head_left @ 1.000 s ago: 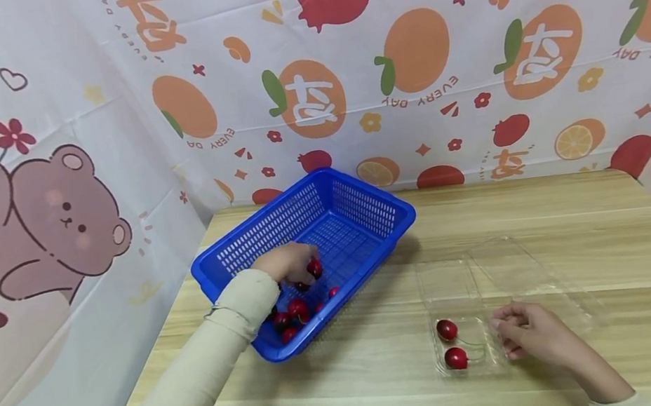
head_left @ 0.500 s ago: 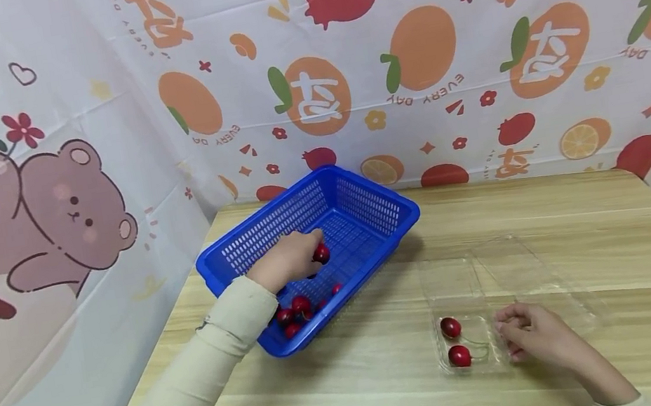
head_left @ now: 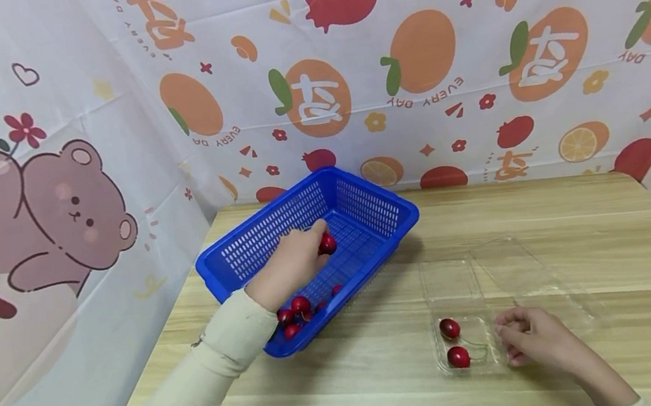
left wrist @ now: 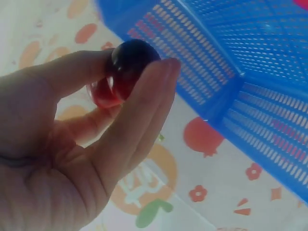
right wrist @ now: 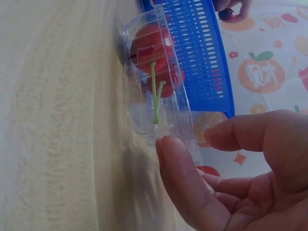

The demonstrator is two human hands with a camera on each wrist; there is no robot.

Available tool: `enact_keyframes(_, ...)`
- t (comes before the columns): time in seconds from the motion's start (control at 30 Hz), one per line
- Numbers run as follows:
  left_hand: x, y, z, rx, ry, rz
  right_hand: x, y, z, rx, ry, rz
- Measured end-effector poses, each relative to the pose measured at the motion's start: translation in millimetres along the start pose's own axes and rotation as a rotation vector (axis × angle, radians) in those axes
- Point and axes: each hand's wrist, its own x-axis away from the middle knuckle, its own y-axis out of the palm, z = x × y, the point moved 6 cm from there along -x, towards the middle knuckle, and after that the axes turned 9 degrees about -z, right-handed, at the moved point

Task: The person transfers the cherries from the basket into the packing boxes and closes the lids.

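Observation:
My left hand [head_left: 292,264] is raised over the blue plastic basket [head_left: 371,250] and pinches a dark red cherry [left wrist: 134,62] between thumb and fingers. A second, brighter red cherry [left wrist: 102,93] shows behind it in the same grasp. Several more cherries [head_left: 300,305] lie in the basket's near left end. On the table, a clear plastic box [head_left: 483,371] holds 2 cherries [head_left: 458,356] with green stems. My right hand [head_left: 535,339] holds the box's right edge with curled fingers, thumb [right wrist: 185,180] against the rim.
The box's clear lid [head_left: 535,276] lies folded open to the right, flat on the wooden table [head_left: 357,404]. Behind the table hangs a fruit-print cloth [head_left: 372,96]. A white cloth with a bear [head_left: 70,208] stands at the left.
My left hand has risen out of the basket's near end with the cherries and shifted slightly right and away. The right hand stays at the box's edge.

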Motion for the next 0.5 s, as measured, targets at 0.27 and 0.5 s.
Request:
enact_keyframes(0.27, 21.0, -11.6, 27.9, -0.071, 0.08, 0.193, 0.2, -1, 2, -0.003, 0.007, -0.005)
enact_keyframes(0.5, 39.3, -12.1, 52.7, -0.144, 0.154, 0.351, -0.1, 0, 3, -0.008, -0.003, -0.019)
